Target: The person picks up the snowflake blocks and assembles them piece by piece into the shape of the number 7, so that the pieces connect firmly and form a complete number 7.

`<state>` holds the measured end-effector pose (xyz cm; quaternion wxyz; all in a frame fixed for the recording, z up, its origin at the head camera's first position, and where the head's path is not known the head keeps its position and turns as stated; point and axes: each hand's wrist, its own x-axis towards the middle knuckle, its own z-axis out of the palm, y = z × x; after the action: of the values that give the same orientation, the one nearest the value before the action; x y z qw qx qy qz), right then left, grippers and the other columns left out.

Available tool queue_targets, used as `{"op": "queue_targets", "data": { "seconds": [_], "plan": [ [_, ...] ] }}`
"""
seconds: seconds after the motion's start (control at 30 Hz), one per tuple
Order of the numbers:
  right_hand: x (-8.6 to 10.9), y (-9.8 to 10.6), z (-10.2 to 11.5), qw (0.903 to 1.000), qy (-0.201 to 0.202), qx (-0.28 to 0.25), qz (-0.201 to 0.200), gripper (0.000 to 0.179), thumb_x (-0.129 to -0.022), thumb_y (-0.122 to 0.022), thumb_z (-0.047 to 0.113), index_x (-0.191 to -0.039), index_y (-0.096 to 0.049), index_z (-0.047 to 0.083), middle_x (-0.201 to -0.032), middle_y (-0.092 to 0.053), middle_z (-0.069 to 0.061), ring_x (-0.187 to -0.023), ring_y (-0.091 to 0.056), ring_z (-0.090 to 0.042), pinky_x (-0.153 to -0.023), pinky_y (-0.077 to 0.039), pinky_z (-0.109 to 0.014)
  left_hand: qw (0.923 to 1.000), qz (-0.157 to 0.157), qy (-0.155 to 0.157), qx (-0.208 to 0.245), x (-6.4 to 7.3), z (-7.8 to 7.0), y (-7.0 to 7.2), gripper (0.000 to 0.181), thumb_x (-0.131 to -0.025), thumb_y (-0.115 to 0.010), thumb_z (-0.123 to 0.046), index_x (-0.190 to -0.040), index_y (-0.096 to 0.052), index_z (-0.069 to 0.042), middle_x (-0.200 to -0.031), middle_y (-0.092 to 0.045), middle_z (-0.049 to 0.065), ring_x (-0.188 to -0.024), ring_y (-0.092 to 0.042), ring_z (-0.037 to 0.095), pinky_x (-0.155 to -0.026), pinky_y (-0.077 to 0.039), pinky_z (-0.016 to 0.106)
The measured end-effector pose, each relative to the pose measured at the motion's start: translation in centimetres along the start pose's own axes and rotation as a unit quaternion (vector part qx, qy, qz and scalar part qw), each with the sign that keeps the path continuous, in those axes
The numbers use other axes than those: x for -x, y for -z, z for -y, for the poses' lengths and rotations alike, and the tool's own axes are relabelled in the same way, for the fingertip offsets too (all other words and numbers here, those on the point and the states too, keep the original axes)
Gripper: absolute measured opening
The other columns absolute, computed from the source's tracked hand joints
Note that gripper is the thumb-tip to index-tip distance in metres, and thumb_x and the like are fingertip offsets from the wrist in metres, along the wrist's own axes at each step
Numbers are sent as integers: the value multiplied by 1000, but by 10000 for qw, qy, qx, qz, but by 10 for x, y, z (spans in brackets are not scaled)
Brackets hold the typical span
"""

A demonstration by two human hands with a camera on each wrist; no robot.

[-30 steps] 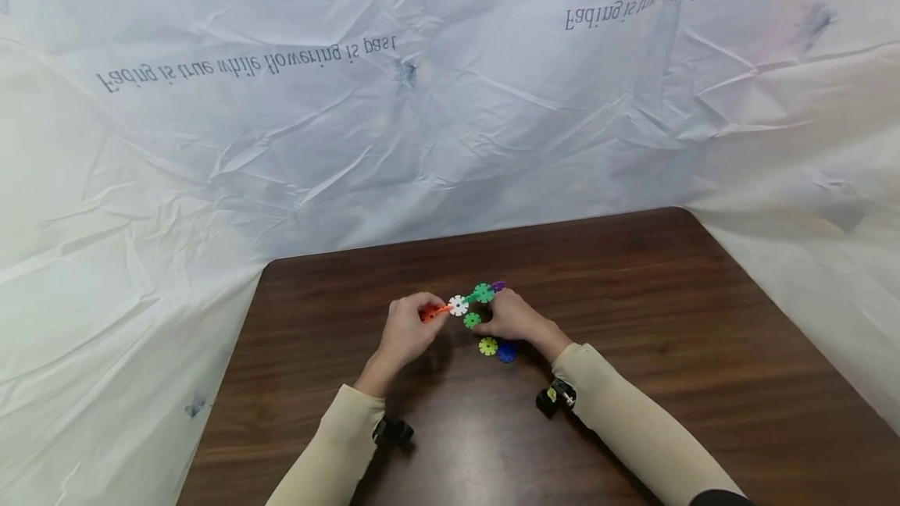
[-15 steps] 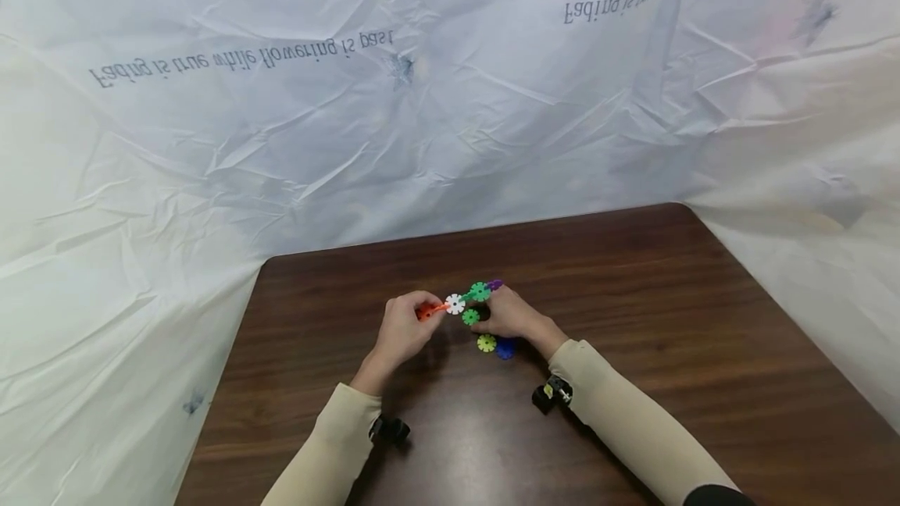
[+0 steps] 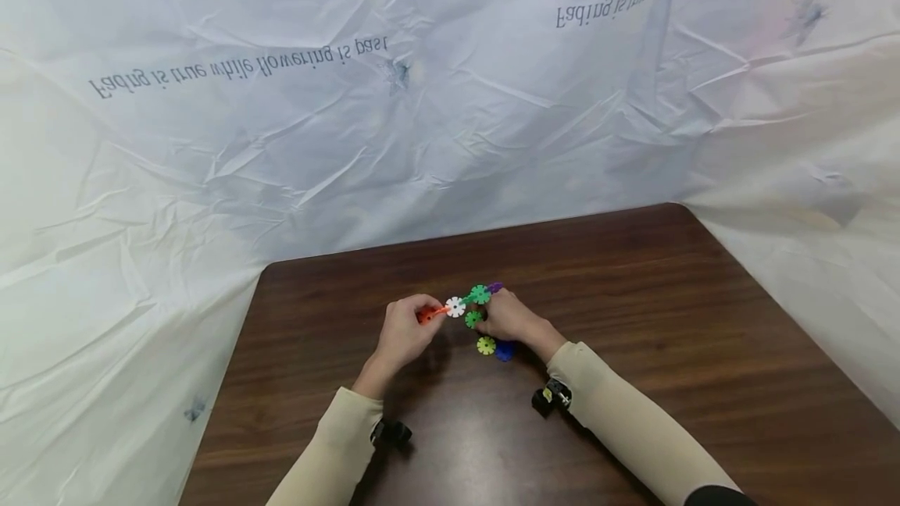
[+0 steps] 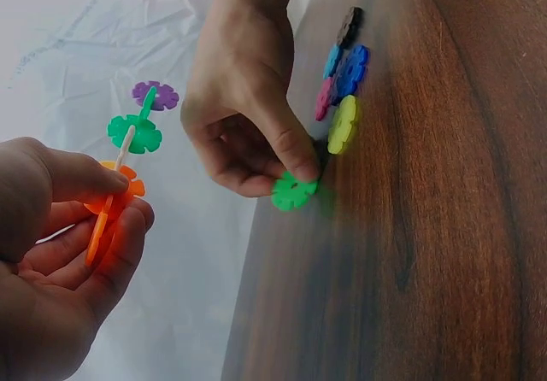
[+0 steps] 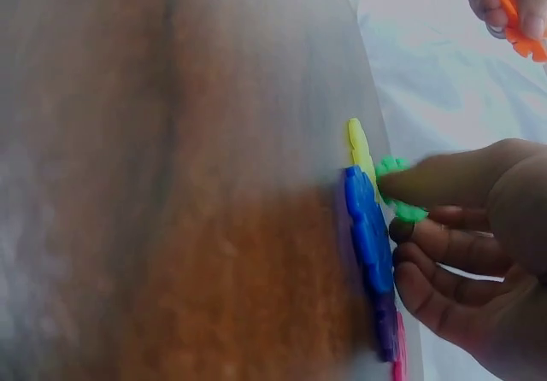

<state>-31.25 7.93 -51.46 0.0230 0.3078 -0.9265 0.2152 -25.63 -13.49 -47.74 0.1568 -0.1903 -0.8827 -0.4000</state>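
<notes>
My left hand (image 3: 406, 332) pinches the orange end of a joined chain of flower-shaped plastic discs. Orange discs (image 4: 101, 227), a white disc (image 3: 455, 307), green discs (image 4: 137, 135) and a purple disc (image 4: 155, 96) make up this chain, held above the table. Close over the tabletop, my right hand (image 3: 512, 316) pinches a loose green disc (image 4: 295, 191) between thumb and fingers. Beside that hand lie a yellow disc (image 3: 486, 346) and a blue disc (image 3: 504, 350).
Pink (image 4: 324, 99), light blue (image 4: 332, 60) and black (image 4: 349, 26) discs lie by the blue one, hidden by my right hand in the head view. The dark wooden table (image 3: 337, 295) ends at a pale printed sheet (image 3: 450, 139) behind it.
My right thumb and fingers have drawn in on the loose green disc, which has shifted slightly. My left hand and its chain stay almost still.
</notes>
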Motion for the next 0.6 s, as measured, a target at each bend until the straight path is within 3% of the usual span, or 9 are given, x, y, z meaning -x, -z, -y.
{"op": "queue_targets", "data": {
  "seconds": [0.13, 0.37, 0.6],
  "plan": [
    [0, -1, -2, 9991, 51, -358, -228, 4, -86, -69, 14, -83, -71, 12, -67, -63, 3, -59, -52, -8, -63, -48, -31, 10000, 1, 72, 11, 0, -1, 1, 4, -85, -75, -11, -86, -73, -9, -76, -70, 1, -56, -53, 5, -51, -46, 22],
    [3, 1, -8, 9964, 130, -614, -564, 5, -84, -75, 19, -89, -74, 16, -79, -70, 2, -67, -61, -6, -63, -50, -26, 9999, 24, 130, 13, 1, -2, 2, 4, -84, -75, -11, -87, -73, -9, -76, -70, 1, -55, -52, 6, -51, -45, 22],
    [5, 11, -18, 9949, 22, -658, -768, 5, -85, -75, 20, -85, -74, 14, -79, -71, 2, -53, -47, -3, -59, -43, -25, 10000, -42, 50, 53, 1, 0, 3, 4, -84, -75, -10, -86, -73, -7, -76, -70, 1, -55, -52, 5, -51, -45, 22]
  ]
}}
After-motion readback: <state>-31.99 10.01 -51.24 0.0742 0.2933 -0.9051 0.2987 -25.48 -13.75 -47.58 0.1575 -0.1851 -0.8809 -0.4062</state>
